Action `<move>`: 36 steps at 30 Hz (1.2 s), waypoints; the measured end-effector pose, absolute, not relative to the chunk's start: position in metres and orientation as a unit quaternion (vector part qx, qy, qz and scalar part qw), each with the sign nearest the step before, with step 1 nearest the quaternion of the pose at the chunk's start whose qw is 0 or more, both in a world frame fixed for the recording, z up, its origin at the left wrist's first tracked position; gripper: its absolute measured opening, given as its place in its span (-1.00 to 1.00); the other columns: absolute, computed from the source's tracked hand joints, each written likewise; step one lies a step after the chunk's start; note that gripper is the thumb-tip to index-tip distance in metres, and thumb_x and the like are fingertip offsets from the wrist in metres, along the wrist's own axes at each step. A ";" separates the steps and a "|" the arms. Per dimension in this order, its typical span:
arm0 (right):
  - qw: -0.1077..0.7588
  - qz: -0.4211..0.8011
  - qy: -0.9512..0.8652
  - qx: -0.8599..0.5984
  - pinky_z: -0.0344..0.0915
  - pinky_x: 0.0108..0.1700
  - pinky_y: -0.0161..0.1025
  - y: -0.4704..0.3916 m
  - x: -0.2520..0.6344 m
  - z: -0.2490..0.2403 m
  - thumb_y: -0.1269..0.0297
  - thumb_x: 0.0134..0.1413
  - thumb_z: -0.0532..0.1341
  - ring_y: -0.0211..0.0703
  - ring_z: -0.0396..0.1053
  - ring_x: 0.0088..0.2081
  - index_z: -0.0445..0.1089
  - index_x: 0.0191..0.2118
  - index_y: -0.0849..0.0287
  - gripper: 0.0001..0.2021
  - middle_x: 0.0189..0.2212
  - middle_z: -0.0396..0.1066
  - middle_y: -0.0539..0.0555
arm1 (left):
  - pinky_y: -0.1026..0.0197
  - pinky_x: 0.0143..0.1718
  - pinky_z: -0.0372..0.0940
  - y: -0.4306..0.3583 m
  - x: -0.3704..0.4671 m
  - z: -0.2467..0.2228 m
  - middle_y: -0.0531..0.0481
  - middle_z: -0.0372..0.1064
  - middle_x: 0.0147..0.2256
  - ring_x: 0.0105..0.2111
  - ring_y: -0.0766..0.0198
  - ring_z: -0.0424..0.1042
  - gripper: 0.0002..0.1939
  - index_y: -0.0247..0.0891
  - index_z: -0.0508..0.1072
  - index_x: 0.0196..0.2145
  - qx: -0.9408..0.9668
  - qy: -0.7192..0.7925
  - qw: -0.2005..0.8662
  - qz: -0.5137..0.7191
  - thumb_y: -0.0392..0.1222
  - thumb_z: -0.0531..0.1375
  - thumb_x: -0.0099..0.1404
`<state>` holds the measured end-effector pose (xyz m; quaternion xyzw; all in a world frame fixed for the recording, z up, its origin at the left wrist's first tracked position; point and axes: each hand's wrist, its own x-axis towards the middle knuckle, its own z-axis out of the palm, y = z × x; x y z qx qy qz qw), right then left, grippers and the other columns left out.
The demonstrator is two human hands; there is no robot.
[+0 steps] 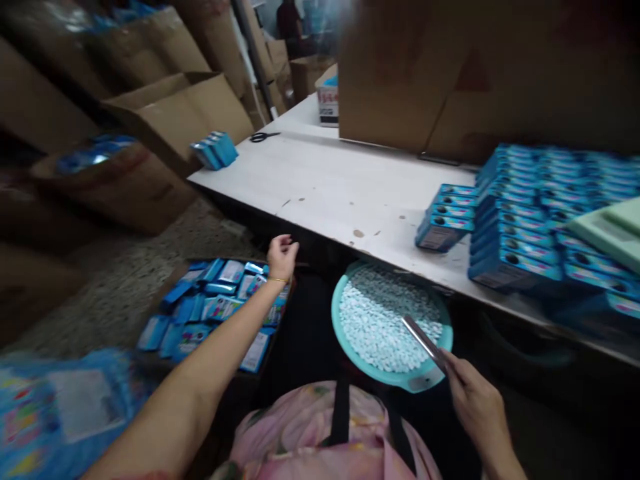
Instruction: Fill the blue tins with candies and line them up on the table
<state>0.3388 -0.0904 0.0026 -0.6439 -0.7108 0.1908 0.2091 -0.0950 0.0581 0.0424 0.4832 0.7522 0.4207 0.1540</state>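
My left hand (283, 257) hovers above the right edge of a carton (145, 363) of blue packets (220, 308). Its fingers are curled in and I see nothing between them. A thin yellow band circles that wrist. In my right hand (475, 397) is a long, narrow metal tool (423, 340), gripped at its near end. The tool's far end reaches over a turquoise basin (337, 320) filled with small, pale, pellet-like pieces (385, 327). That basin sits right in front of me, partly under the table's edge.
Blue boxes (520, 220) are stacked on the right of the white table (320, 180), a smaller stack (445, 217) beside them. Scissors (264, 137) and blue packs (216, 150) lie at its left end. A large cardboard box (400, 73) stands behind; open cartons (175, 113) crowd the left.
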 end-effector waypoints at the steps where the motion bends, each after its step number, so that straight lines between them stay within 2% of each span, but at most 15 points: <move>1: 0.203 0.208 -0.710 -0.641 0.32 -0.19 -0.30 -0.091 0.339 -0.007 0.19 0.07 0.01 -0.14 0.39 -0.20 0.34 -0.06 0.13 -0.66 -0.15 0.41 0.09 | 0.30 -0.15 0.17 0.032 -0.132 0.035 -0.11 0.27 -0.18 -0.21 0.33 0.29 -0.59 -0.49 0.16 -0.08 0.450 0.784 0.147 0.402 -0.12 0.01 0.21; 4: 0.178 0.248 -0.711 -0.633 0.34 -0.18 -0.28 -0.090 0.331 -0.024 0.12 0.04 0.03 -0.10 0.39 -0.18 0.37 -0.10 0.12 -0.65 -0.16 0.42 0.09 | 0.25 -0.21 0.20 -0.043 -0.200 -0.001 -0.03 0.34 -0.43 -0.30 0.22 0.34 -0.66 -0.46 0.30 -0.34 0.403 0.833 0.193 0.326 -0.13 0.20 0.01; 6: 0.166 0.257 -0.712 -0.632 0.34 -0.19 -0.28 -0.087 0.320 -0.025 0.11 0.03 0.03 -0.09 0.40 -0.18 0.38 -0.11 0.11 -0.64 -0.17 0.43 0.08 | 0.20 -0.27 0.24 -0.082 -0.211 -0.032 0.00 0.34 -0.51 -0.35 0.14 0.37 -0.59 -0.40 0.32 -0.44 0.394 0.840 0.245 0.282 -0.11 0.32 -0.23; 10: 0.151 0.258 -0.723 -0.623 0.34 -0.19 -0.28 -0.082 0.296 -0.017 0.10 0.03 0.02 -0.10 0.39 -0.18 0.39 -0.12 0.10 -0.64 -0.17 0.43 0.08 | 0.09 -0.19 0.24 -0.126 -0.200 -0.075 -0.12 0.39 -0.34 -0.22 0.00 0.37 -0.37 -0.33 0.35 -0.42 0.399 0.827 0.318 0.237 -0.14 0.39 -0.58; 13: 0.123 0.265 -0.730 -0.617 0.33 -0.19 -0.28 -0.079 0.289 -0.018 0.09 0.03 0.01 -0.11 0.39 -0.18 0.39 -0.12 0.09 -0.63 -0.18 0.44 0.07 | 0.08 -0.11 0.20 -0.142 -0.208 -0.075 -0.15 0.36 -0.25 -0.16 -0.03 0.34 -0.36 -0.30 0.39 -0.44 0.414 0.808 0.351 0.228 -0.23 0.39 -0.65; 15: 0.096 0.267 -0.734 -0.618 0.34 -0.22 -0.27 -0.077 0.292 -0.025 0.09 0.02 0.00 -0.11 0.40 -0.19 0.39 -0.12 0.07 -0.63 -0.18 0.44 0.05 | 0.08 -0.12 0.21 -0.151 -0.220 -0.061 -0.10 0.37 -0.28 -0.20 0.02 0.35 -0.42 -0.28 0.41 -0.43 0.424 0.795 0.369 0.227 -0.25 0.39 -0.57; 20: 0.001 0.225 -0.738 -0.637 0.33 -0.39 -0.23 -0.066 0.316 -0.047 0.07 0.01 -0.01 -0.05 0.43 -0.30 0.37 -0.09 -0.04 -0.63 -0.21 0.45 0.04 | 0.12 -0.15 0.25 -0.159 -0.223 0.006 -0.03 0.35 -0.20 -0.21 0.16 0.35 -0.35 -0.21 0.31 -0.09 0.431 0.760 0.368 0.318 -0.15 0.32 -0.21; 23: -0.037 0.204 -0.738 -0.642 0.29 -0.44 -0.23 -0.056 0.325 -0.049 0.10 0.02 -0.03 -0.05 0.44 -0.37 0.36 -0.08 -0.07 -0.63 -0.23 0.46 0.06 | 0.14 -0.14 0.27 -0.145 -0.193 0.040 -0.04 0.35 -0.20 -0.19 0.16 0.35 -0.40 -0.22 0.32 -0.09 0.422 0.726 0.369 0.398 -0.12 0.31 -0.15; 26: -0.032 0.204 -0.747 -0.632 0.27 -0.37 -0.24 -0.048 0.325 -0.040 0.15 0.05 -0.05 -0.08 0.43 -0.30 0.34 -0.06 -0.05 -0.63 -0.17 0.43 0.05 | 0.14 -0.22 0.31 -0.121 -0.154 0.047 -0.07 0.38 -0.21 -0.23 0.17 0.39 -0.42 -0.22 0.27 -0.04 0.341 0.673 0.459 0.469 -0.08 0.26 -0.04; 29: -0.050 0.204 -0.743 -0.635 0.24 -0.31 -0.25 -0.045 0.319 -0.028 0.14 0.09 -0.09 -0.07 0.40 -0.21 0.31 -0.04 -0.05 -0.62 -0.11 0.39 0.01 | 0.11 -0.31 0.34 -0.100 -0.125 0.029 -0.12 0.40 -0.25 -0.30 0.17 0.42 -0.46 -0.24 0.23 -0.01 0.240 0.654 0.541 0.470 0.01 0.17 0.07; 32: -0.071 0.202 -0.736 -0.642 0.22 -0.29 -0.27 -0.043 0.316 -0.018 0.17 0.12 -0.13 -0.08 0.38 -0.18 0.29 -0.03 -0.05 -0.62 -0.08 0.36 0.00 | 0.03 -0.14 0.28 -0.093 -0.111 0.008 -0.12 0.36 -0.15 -0.16 0.13 0.37 -0.47 -0.23 0.23 0.00 0.339 0.710 0.455 0.417 0.00 0.14 0.09; 34: -0.078 0.196 -0.735 -0.645 0.20 -0.29 -0.29 -0.042 0.315 -0.013 0.22 0.13 -0.13 -0.11 0.38 -0.19 0.27 -0.02 -0.04 -0.63 -0.08 0.36 0.01 | -0.01 0.04 0.10 -0.096 -0.108 0.001 -0.10 0.24 0.00 0.02 0.11 0.21 -0.51 -0.19 0.23 0.03 0.487 0.730 0.328 0.351 -0.04 0.10 0.14; 36: -0.090 0.185 -0.738 -0.643 0.20 -0.30 -0.31 -0.040 0.317 -0.008 0.29 0.12 -0.12 -0.15 0.38 -0.21 0.26 -0.02 -0.04 -0.63 -0.09 0.36 0.02 | 0.01 0.14 -0.06 -0.100 -0.109 0.002 -0.06 0.05 0.13 0.13 0.12 0.02 -0.55 -0.15 0.21 0.06 0.622 0.697 0.239 0.264 -0.07 0.02 0.21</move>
